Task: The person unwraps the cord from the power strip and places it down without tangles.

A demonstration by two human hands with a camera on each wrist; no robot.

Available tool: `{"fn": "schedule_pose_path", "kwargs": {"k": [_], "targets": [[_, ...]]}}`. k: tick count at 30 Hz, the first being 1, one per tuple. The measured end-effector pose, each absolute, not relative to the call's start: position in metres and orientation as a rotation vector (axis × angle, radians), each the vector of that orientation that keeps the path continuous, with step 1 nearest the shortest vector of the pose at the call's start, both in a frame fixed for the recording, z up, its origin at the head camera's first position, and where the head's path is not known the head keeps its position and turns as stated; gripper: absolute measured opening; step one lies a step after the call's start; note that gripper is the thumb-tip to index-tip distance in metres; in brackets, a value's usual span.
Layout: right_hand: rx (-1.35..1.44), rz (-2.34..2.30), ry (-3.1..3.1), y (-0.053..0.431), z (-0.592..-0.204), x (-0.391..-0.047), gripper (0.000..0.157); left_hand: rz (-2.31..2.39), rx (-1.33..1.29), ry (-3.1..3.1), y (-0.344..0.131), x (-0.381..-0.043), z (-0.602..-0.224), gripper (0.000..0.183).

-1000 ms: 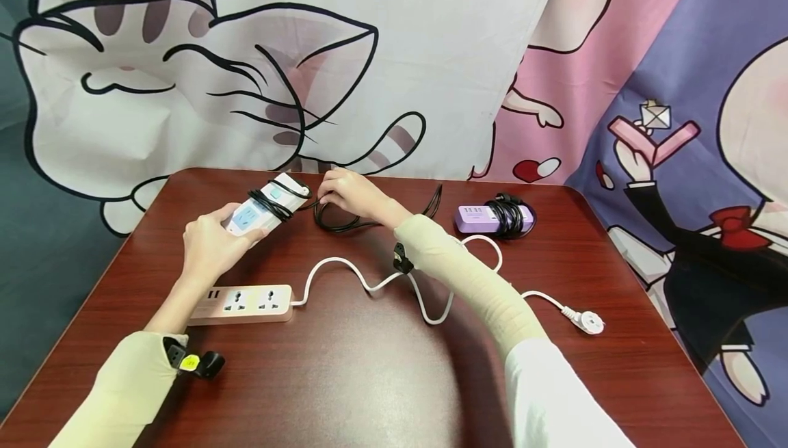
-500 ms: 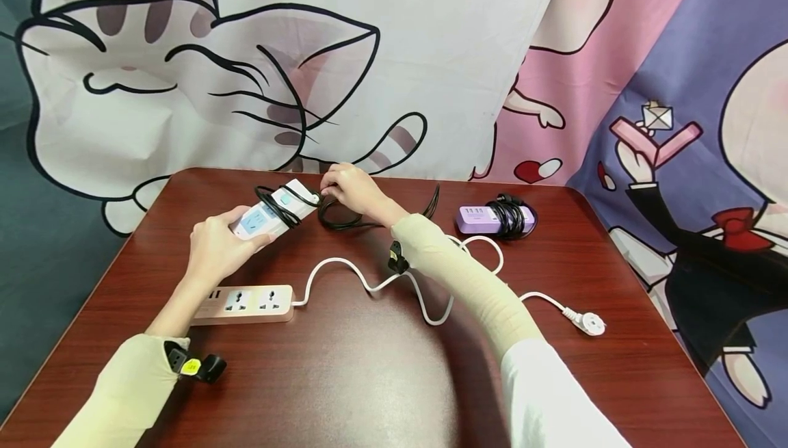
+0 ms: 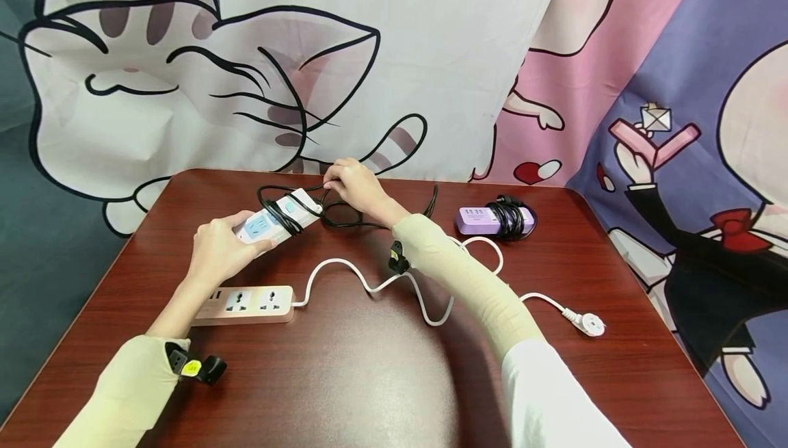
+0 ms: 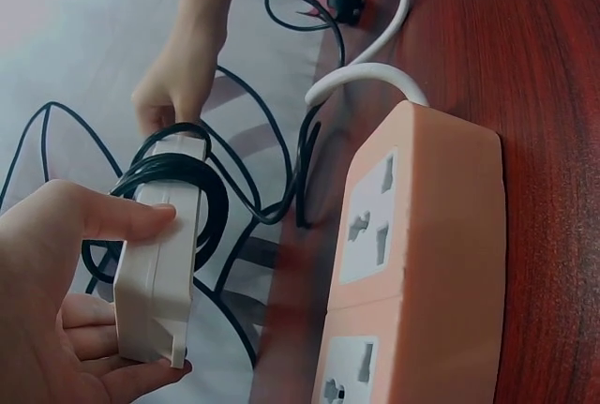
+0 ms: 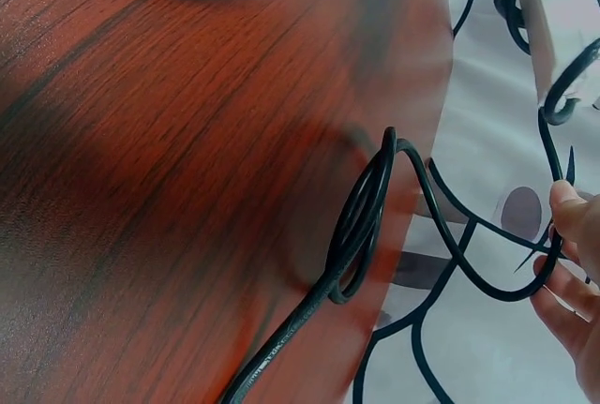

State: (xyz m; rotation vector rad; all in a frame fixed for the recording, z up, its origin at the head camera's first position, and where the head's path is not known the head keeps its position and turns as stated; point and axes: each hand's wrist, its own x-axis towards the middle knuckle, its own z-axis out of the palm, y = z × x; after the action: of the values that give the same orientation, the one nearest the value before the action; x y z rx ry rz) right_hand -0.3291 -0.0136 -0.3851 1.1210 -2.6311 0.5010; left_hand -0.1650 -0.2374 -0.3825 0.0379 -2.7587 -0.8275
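My left hand (image 3: 218, 246) grips one end of a white power strip (image 3: 255, 224) with blue socket faces, held tilted over the back left of the table. A black cord (image 4: 178, 170) is wound several times around the strip's middle. Beyond the strip's far end, my right hand (image 3: 357, 185) pinches that cord; in the right wrist view the fingers (image 5: 567, 200) and thumb close on a single strand. Slack cord (image 5: 361, 226) loops from there onto the table. The black plug (image 4: 345, 3) shows in the left wrist view.
A beige power strip (image 3: 258, 303) lies in front of my left hand. Its white cord (image 3: 345, 261) curves under my right forearm to a white plug (image 3: 589, 323). A purple power strip (image 3: 477, 221) wrapped in black cord sits at the back right. A printed curtain (image 3: 455, 78) hangs behind.
The white power strip has shifted slightly right and toward me in my left hand. The cord loop by its left side looks wider. My right hand has risen a little, still pinching the cord.
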Motion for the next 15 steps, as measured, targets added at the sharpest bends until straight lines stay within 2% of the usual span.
{"fn": "schedule_pose_path", "kwargs": {"k": [15], "targets": [[1.108, 0.529, -2.587, -0.0101, -0.3822, -0.3256, 0.014, -0.816, 0.066, -2.799, -0.241, -0.1652, -0.3857, 0.059]]}}
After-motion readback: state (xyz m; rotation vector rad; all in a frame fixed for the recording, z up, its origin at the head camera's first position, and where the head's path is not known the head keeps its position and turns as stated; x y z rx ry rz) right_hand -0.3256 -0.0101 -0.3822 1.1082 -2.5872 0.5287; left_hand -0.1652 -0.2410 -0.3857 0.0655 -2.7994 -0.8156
